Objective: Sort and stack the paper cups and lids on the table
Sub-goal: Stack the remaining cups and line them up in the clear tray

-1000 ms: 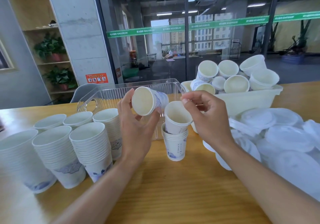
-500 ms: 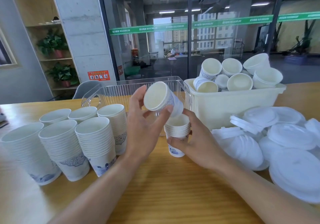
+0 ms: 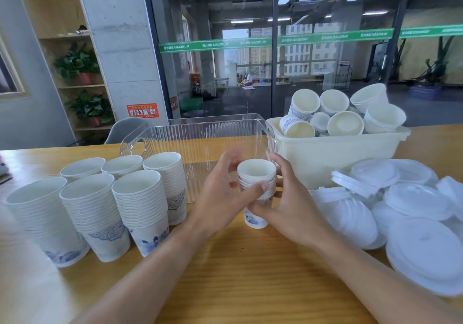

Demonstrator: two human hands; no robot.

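Both hands wrap one short stack of cups [image 3: 256, 186]: my left hand [image 3: 220, 196] curls round its left side with the thumb laid across the front, and my right hand [image 3: 290, 206] cups the right side and lower part. It stands upright on the wooden table [image 3: 238, 273], long axis vertical, mouths facing up, base just in front of the clear plastic bin [image 3: 200, 133]. To my left stand six taller cup stacks [image 3: 140, 211], also mouth-up. White lids [image 3: 413, 213] lie heaped to my right. Farther back, a cream tub [image 3: 338, 156] holds loose cups [image 3: 345, 123] tipped every which way.
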